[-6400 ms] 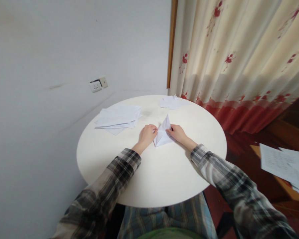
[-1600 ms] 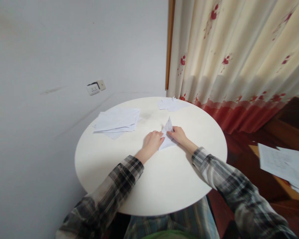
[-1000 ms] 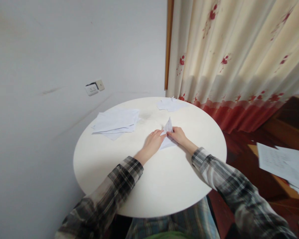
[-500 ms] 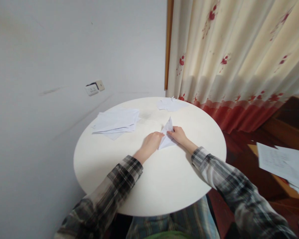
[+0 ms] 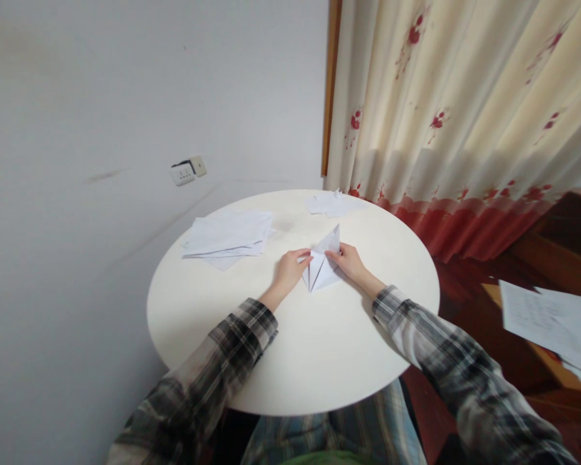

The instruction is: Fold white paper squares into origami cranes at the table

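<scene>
You have two hands, left hand (image 5: 289,271) and right hand (image 5: 351,260), at one folded paper (image 5: 326,274) above one round table (image 5: 297,361). Paper, sheets too overlapped to number, makes three groups: one stack (image 5: 230,232) at ten o'clock, one cluster (image 5: 332,205) at twelve, one spread (image 5: 537,316) at three. Two wall plates (image 5: 183,174) show at eleven, one curtain (image 5: 430,84) at one.
</scene>
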{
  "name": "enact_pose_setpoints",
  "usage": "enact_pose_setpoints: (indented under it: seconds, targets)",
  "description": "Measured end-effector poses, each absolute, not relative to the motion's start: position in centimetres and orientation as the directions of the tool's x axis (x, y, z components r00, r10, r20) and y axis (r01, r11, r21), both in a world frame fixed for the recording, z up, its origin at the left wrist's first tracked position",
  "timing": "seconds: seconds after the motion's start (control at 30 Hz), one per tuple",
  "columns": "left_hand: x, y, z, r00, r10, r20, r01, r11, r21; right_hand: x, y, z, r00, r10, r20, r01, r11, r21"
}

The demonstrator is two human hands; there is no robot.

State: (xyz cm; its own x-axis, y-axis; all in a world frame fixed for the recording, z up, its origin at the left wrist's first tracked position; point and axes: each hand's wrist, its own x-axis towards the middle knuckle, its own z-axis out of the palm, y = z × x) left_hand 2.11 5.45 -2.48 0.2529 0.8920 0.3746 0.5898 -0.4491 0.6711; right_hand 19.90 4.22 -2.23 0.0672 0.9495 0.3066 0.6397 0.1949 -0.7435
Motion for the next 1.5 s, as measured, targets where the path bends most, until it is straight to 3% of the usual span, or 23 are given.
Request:
enact_pose_setpoints:
  seconds: [0.13, 0.33, 0.53, 0.8, 1.03, 1.2, 1.33, 1.5]
  targets:
    - [2.4, 5.9, -2.4, 0.159, 0.921, 0.356, 0.389, -0.390, 0.835, 20.0, 3.8, -2.3, 0.020, 0.938, 0.346, 0.571, 0.273, -0.774]
    - [2.5, 6.2, -2.4, 0.195, 0.961, 0.198, 0.176, -0.232, 0.957, 20.0, 3.6, -2.5, -0.035, 0.927, 0.373, 0.542, 0.332, -0.773]
    - [1.7, 6.0, -1.6, 0.288, 0.954, 0.088, 0.121, -0.128, 0.984, 20.1, 3.4, -2.5, -0.042, 0.925, 0.379, 0.513, 0.345, -0.786]
    - [2.1, 6.1, -1.8, 0.290, 0.949, 0.124, 0.022, -0.136, 0.990, 20.1, 3.8, -2.6, -0.009, 0.922, 0.388, 0.577, 0.322, -0.751]
    - [2.6, 6.2, -2.7, 0.352, 0.932, 0.090, 0.086, -0.128, 0.988, 20.1, 4.1, -2.7, 0.010, 0.907, 0.422, 0.646, 0.316, -0.695]
    - [2.7, 5.6, -2.7, 0.382, 0.910, 0.159, 0.240, -0.264, 0.934, 20.0, 4.2, -2.6, 0.021, 0.874, 0.486, 0.654, 0.356, -0.667]
    - [2.9, 5.1, -2.6, 0.400, 0.890, 0.217, 0.359, -0.370, 0.857, 20.1, 4.4, -2.5, 0.070, 0.850, 0.521, 0.734, 0.310, -0.604]
    - [3.2, 4.7, -2.3, 0.439, 0.878, 0.193, 0.390, -0.379, 0.839, 20.3, 4.6, -2.6, 0.150, 0.828, 0.540, 0.786, 0.231, -0.574]
